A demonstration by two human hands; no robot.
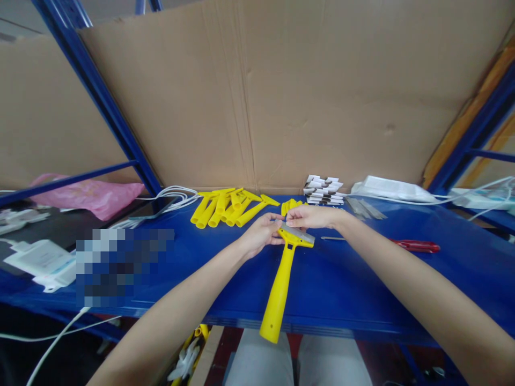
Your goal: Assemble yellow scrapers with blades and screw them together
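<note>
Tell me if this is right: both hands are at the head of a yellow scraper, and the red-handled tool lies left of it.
Wrong on the side: the head view shows the red-handled tool to the right of the yellow scraper. The left hand and right hand are indeed at its head.

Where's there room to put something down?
The blue table is bare right of the red handle and between the yellow scraper and right forearm. The back is crowded with yellow handles, white packets and grey strips.
</note>
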